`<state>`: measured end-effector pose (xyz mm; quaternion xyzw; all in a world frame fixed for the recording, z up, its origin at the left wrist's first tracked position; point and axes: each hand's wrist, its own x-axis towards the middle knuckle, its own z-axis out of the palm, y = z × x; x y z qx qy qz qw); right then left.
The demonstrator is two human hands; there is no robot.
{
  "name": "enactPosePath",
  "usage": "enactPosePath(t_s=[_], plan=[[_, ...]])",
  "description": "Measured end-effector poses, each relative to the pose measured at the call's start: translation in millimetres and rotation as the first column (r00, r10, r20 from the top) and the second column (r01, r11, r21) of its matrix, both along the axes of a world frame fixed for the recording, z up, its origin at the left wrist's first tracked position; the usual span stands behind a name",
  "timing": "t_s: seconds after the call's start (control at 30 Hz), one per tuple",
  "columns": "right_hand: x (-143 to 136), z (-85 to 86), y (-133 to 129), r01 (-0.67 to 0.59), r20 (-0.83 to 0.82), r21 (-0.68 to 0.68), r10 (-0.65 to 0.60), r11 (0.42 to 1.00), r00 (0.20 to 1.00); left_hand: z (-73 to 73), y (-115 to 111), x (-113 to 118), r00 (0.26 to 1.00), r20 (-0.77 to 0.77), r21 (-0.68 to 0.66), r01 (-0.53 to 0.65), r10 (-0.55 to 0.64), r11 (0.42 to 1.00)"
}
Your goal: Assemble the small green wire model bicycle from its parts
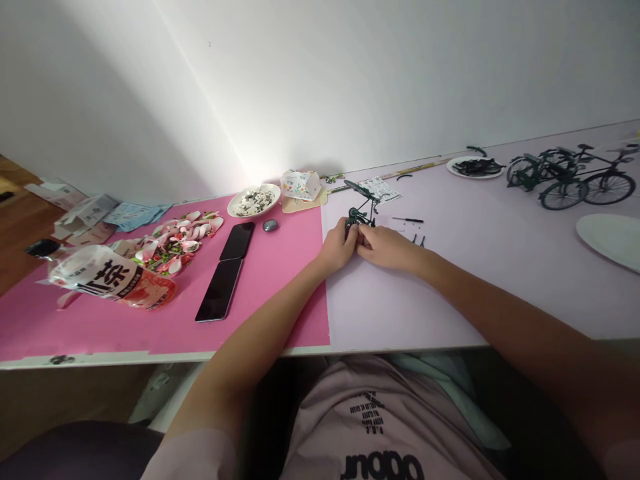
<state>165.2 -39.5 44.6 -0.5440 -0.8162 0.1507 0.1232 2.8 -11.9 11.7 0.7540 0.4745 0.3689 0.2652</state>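
My left hand (337, 247) and my right hand (383, 247) meet over the lilac part of the table, fingers closed around a partly built dark green miniature bicycle (369, 197). A wheel-like part and thin frame bars rise above my fingertips; the lower portion is hidden by the hands. To the right lie a small black-handled screwdriver (414, 220) and a few small dark parts (423, 241). A printed sheet (385, 191) lies just behind the bicycle.
Several dark miniature bicycles (564, 175), a plate of black parts (457, 171) and a white plate (610, 239) are on the right. Leftward are a bowl of small pieces (274, 194), a grey rounded object (270, 225), two dark phone-like slabs (218, 291) and a tea bottle (113, 277).
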Motion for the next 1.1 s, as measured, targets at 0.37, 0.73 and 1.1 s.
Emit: enactPosePath(t_s=[0.37,0.73,1.1], plan=[[0.2,0.4,0.5,0.000,0.001,-0.010,0.000,1.000,1.000,-0.3,0.4,-0.3,1.000,-0.003,-0.006,-0.002,0.002,1.000],[-0.2,1.2,-0.5,0.003,0.001,-0.003,-0.003,1.000,1.000,-0.1,-0.1,-0.3,1.000,-0.003,-0.005,-0.003,0.003,1.000],[-0.4,1.0,-0.6,0.000,0.011,0.007,0.000,1.000,1.000,-0.9,0.1,-0.6,1.000,-0.001,-0.005,-0.008,0.008,1.000]])
